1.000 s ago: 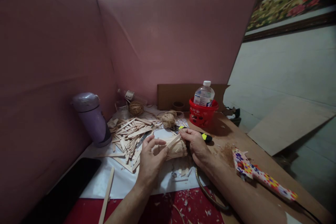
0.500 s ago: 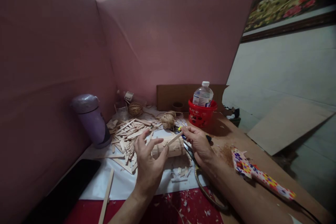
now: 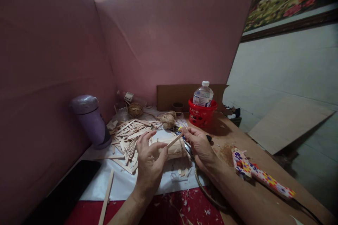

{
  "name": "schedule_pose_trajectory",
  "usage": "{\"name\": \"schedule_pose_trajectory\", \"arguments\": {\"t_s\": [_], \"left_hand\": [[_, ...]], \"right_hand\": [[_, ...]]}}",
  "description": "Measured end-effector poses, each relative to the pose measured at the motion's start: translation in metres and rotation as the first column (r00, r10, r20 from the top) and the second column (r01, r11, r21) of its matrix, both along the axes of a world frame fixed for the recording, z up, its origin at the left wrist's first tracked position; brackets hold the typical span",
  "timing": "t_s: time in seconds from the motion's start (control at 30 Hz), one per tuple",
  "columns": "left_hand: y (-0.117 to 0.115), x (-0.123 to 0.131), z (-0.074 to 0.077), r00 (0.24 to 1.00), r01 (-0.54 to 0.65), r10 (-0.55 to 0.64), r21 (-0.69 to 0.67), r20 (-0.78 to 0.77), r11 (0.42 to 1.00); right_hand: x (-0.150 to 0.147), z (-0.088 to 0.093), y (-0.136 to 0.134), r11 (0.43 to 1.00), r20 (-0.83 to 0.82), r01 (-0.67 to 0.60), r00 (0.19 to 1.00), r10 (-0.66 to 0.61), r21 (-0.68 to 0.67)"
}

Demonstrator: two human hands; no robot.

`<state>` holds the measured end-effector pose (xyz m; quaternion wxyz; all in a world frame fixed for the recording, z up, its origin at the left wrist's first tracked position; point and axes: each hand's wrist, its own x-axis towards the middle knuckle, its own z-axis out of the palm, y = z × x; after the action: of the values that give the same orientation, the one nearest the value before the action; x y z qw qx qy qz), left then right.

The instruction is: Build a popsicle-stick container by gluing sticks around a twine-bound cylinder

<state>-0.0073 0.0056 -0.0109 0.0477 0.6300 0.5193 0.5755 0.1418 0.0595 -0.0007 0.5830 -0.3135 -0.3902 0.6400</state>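
Observation:
Between my two hands a wooden craft stick (image 3: 175, 141) slants up to the right. My right hand (image 3: 200, 146) pinches its upper end between thumb and fingertips. At the lower end, the thumb and index finger of my left hand (image 3: 151, 156) close on the stick, the other fingers curled loosely. Just behind and under it lies a block of craft sticks (image 3: 173, 153) with twine round it, its left part hidden by my left hand. Large scissors (image 3: 208, 195) lie under my right hand and forearm, partly covered.
Loose craft sticks (image 3: 126, 135) heap at the left, with twine balls (image 3: 168, 121) behind. A purple flask (image 3: 92, 123) and a black phone-like slab (image 3: 71, 186) stand left. Right are a red bucket (image 3: 198, 117) holding a bottle (image 3: 203, 96), and a flower-patterned glue gun (image 3: 260, 175).
My left thumb and index finger have come together onto the stick's lower end; before, they were apart. My right hand keeps its pinch, nearly in place. The view shifted slightly.

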Motion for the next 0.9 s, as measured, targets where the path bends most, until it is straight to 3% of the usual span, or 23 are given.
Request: {"name": "schedule_pose_trajectory", "arguments": {"t_s": [0.27, 0.37, 0.47, 0.53, 0.57, 0.6, 0.7, 0.8, 0.9], "left_hand": [[0.000, -0.003, 0.004, 0.996, 0.054, -0.052, -0.017, 0.070, 0.998], [-0.002, -0.007, 0.008, 0.988, 0.110, -0.109, -0.001, 0.112, 0.994], [-0.002, -0.010, 0.008, 0.958, 0.206, -0.209, 0.034, 0.196, 0.978], [-0.002, -0.012, 0.006, 0.937, 0.227, -0.217, -0.005, 0.272, 0.974], [-0.001, -0.013, 0.005, 0.926, 0.242, -0.221, -0.033, 0.307, 0.970], [-0.001, -0.013, 0.005, 0.916, 0.256, -0.226, -0.049, 0.330, 0.965], [-0.002, -0.012, 0.003, 0.905, 0.299, -0.269, -0.045, 0.330, 0.953], [-0.003, -0.010, 0.003, 0.895, 0.333, -0.308, -0.021, 0.324, 0.943], [-0.003, -0.009, 0.002, 0.875, 0.372, -0.346, -0.013, 0.340, 0.928]], "right_hand": [[-0.001, 0.003, -0.003, 1.000, 0.078, -0.003, 0.997, 0.000, 0.031], [0.006, 0.016, -0.009, 0.996, 0.127, 0.050, 0.990, -0.058, 0.071], [0.035, 0.036, -0.018, 0.981, 0.206, 0.135, 0.965, -0.161, 0.137], [0.069, 0.048, -0.023, 0.935, 0.411, 0.191, 0.858, -0.306, 0.298], [0.089, 0.051, -0.026, 0.898, 0.503, 0.213, 0.767, -0.398, 0.384], [0.109, 0.053, -0.030, 0.853, 0.586, 0.233, 0.641, -0.495, 0.466], [0.164, 0.046, -0.042, 0.840, 0.815, 0.157, 0.207, -0.542, 0.519], [0.187, 0.032, -0.054, 0.855, 0.847, 0.125, 0.126, -0.517, 0.503], [0.174, 0.024, -0.055, 0.856, 0.851, -0.011, 0.115, -0.513, 0.518]]}}
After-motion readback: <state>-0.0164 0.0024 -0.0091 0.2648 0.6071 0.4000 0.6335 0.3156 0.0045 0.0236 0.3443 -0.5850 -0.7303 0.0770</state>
